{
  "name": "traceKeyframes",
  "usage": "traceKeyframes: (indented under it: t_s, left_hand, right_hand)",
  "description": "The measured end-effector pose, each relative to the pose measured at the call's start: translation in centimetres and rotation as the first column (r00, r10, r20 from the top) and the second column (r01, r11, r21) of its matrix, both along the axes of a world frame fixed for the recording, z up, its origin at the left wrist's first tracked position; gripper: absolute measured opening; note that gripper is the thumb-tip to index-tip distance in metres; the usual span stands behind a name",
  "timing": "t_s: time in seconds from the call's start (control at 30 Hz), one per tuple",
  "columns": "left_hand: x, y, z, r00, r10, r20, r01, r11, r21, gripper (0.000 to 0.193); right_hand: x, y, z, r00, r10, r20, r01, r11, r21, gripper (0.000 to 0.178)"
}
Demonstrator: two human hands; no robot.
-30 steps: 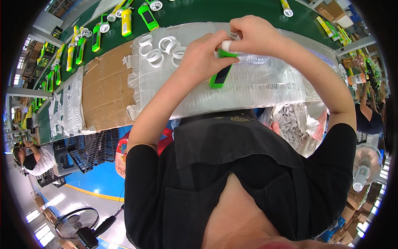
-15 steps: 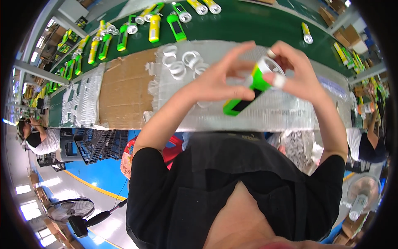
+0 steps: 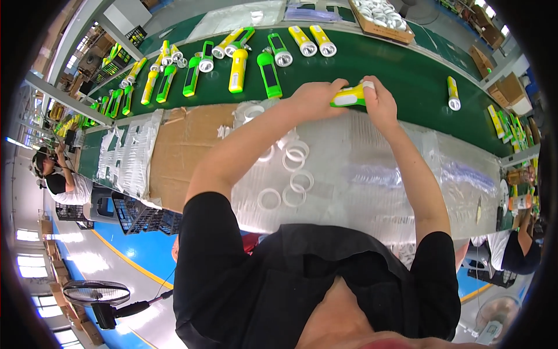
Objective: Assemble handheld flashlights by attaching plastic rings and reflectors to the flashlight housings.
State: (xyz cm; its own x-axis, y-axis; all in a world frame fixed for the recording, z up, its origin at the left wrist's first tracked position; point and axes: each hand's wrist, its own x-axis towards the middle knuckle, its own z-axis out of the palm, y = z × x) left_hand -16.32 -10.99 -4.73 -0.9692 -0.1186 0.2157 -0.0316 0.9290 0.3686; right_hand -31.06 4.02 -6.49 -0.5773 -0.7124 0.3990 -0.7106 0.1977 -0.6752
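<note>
A yellow-and-green flashlight (image 3: 347, 98) is held crosswise between my two hands, above the far edge of the plastic-covered bench (image 3: 372, 151). My left hand (image 3: 317, 98) is closed around one end and hides it. Around the other end wraps my right hand (image 3: 381, 106), with white tape on a fingertip. Several white plastic rings (image 3: 269, 199) lie on the plastic sheet nearer to me, some overlapping. My left forearm covers part of the ring group.
Beyond the bench runs a green conveyor belt (image 3: 401, 75) with several yellow and green flashlights (image 3: 237, 71) on it. Farther back stands a carton (image 3: 383, 29) of white parts. Brown cardboard (image 3: 181, 151) covers the bench at left. Co-workers are at both sides.
Both hands have moved forward, away from me, with the flashlight, which has turned from upright-slanting to crosswise. My left hand has closed on it. More rings now show.
</note>
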Motion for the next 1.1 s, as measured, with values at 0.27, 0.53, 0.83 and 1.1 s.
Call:
traceKeyframes:
  t_s: [0.27, 0.53, 0.83, 1.1]
  left_hand:
    - [3.7, -11.8, -2.3, 0.777, 0.561, 0.285, -0.538, 0.828, -0.160, 0.082]
    - [3.8, -8.5, -1.8, 0.886, 0.454, -0.091, -0.376, 0.820, 0.431, 0.046]
    - [10.4, 10.0, 1.3, 0.989, -0.116, -0.087, 0.141, 0.915, 0.377, 0.053]
    - [9.4, 13.3, -0.9, 0.907, -0.042, -0.419, 0.345, 0.645, 0.682, 0.051]
  right_hand:
    - [-18.1, 1.7, -4.3, 0.749, -0.637, -0.183, 0.660, 0.742, 0.119, 0.053]
    - [-8.1, 1.1, -1.2, 0.996, -0.021, -0.082, 0.018, 0.999, -0.032, 0.023]
    - [10.7, 5.6, 3.0, 0.331, 0.434, 0.838, 0.010, 0.886, -0.463, 0.040]
    - [16.7, 15.3, 1.5, 0.249, 0.500, 0.830, -0.298, 0.855, -0.425, 0.065]
